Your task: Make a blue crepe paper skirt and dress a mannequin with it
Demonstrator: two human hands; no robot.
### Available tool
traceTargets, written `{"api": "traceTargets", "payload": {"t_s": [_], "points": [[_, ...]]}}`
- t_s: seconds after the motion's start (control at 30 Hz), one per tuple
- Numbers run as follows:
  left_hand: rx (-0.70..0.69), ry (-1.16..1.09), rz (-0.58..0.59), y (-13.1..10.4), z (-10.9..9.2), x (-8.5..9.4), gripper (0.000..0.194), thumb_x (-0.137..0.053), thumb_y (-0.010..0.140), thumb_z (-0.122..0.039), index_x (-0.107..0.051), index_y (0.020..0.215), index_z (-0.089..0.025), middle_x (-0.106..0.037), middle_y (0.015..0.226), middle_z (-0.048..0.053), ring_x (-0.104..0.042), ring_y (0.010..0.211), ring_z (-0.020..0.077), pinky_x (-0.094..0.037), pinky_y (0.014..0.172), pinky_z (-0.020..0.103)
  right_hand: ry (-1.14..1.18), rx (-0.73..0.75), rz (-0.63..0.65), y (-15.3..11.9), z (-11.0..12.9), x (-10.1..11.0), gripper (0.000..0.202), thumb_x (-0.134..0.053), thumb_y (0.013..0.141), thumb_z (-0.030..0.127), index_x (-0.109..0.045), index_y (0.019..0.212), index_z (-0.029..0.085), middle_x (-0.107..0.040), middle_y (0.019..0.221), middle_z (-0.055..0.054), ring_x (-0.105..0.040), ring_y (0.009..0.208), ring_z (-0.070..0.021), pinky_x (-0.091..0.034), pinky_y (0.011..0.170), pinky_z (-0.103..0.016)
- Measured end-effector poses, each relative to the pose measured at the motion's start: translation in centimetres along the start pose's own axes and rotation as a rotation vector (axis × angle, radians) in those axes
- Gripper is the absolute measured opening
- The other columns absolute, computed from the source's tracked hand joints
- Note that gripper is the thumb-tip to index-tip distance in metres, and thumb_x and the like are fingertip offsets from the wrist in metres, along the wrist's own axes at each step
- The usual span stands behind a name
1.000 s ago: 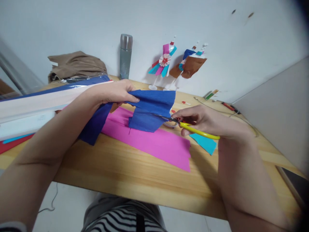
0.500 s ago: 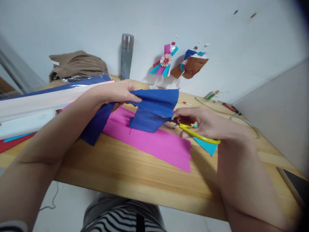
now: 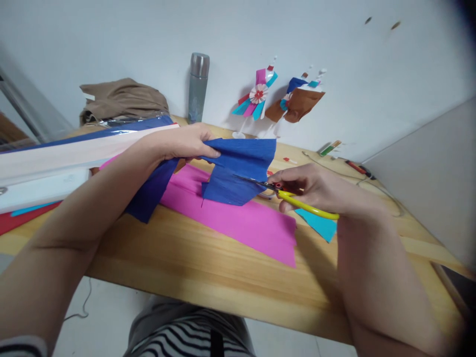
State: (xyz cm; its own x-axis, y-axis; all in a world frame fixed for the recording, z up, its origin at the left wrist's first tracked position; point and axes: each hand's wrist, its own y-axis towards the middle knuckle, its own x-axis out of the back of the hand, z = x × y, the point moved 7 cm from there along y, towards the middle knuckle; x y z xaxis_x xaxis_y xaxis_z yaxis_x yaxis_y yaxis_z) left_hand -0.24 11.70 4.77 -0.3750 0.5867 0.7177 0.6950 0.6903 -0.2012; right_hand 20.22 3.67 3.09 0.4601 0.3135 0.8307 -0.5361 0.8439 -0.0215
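Observation:
My left hand (image 3: 195, 141) pinches a length of blue crepe paper (image 3: 243, 153) between thumb and fingers, and the paper's other end hangs down below my wrist. Yellow-handled scissors (image 3: 308, 204) are gripped in my right hand (image 3: 307, 186). Their dark blades lie along a cut in the blue paper, with one flap above the blades and another below. Beneath it, a pink crepe paper strip (image 3: 238, 223) lies flat on the wooden table (image 3: 208, 277). A turquoise paper piece (image 3: 320, 225) lies under my right hand.
Along the wall stand a grey thermos (image 3: 198, 89) and small figures (image 3: 258, 94) dressed in coloured paper. Rolls of paper (image 3: 74, 153), a white box (image 3: 48, 188) and a brown cloth (image 3: 126, 101) fill the left side. A cable (image 3: 330, 168) runs at the right.
The scissor blades now show more of their length against the blue paper, and the upper flap stands slightly apart from them. My left hand keeps its hold. The view has shifted slightly.

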Motion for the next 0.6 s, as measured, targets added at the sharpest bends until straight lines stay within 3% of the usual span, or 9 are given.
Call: {"api": "traceTargets", "payload": {"t_s": [0.2, 0.37, 0.6], "points": [[-0.012, -0.009, -0.008, 0.3, 0.1, 0.0, 0.019, -0.057, 0.086, -0.022, -0.051, 0.068, -0.018, -0.030, 0.043, -0.009, -0.030, 0.039, 0.0066, -0.030, 0.048, 0.021, -0.035, -0.068, 0.009, -0.1, -0.2, 0.1, 0.055, -0.068, 0.080, 0.063, -0.075, 0.100, 0.012, -0.062, 0.073, -0.005, -0.045, 0.061, -0.0124, -0.036, 0.056, -0.026], [0.005, 0.012, -0.032, 0.3, 0.0, 0.1, 0.018, -0.057, 0.085, -0.023, -0.055, 0.069, -0.016, -0.031, 0.043, -0.008, -0.030, 0.042, 0.0073, -0.028, 0.049, 0.022, 0.046, -0.060, 0.059, 0.1, 1.0, -0.3, 0.054, -0.071, 0.075, 0.065, -0.066, 0.090, 0.014, -0.058, 0.075, -0.004, -0.047, 0.062, -0.0132, -0.038, 0.055, -0.026], [0.021, 0.013, -0.080, 0.3, -0.2, 0.1, 0.019, -0.060, 0.082, -0.026, -0.058, 0.066, -0.017, -0.036, 0.043, -0.005, -0.034, 0.045, 0.0096, -0.024, 0.052, 0.025, 0.070, -0.066, 0.087, 0.3, 1.4, -0.6, 0.048, -0.069, 0.078, 0.062, -0.060, 0.087, 0.016, -0.057, 0.078, -0.003, -0.049, 0.065, -0.0137, -0.039, 0.057, -0.027]]}}
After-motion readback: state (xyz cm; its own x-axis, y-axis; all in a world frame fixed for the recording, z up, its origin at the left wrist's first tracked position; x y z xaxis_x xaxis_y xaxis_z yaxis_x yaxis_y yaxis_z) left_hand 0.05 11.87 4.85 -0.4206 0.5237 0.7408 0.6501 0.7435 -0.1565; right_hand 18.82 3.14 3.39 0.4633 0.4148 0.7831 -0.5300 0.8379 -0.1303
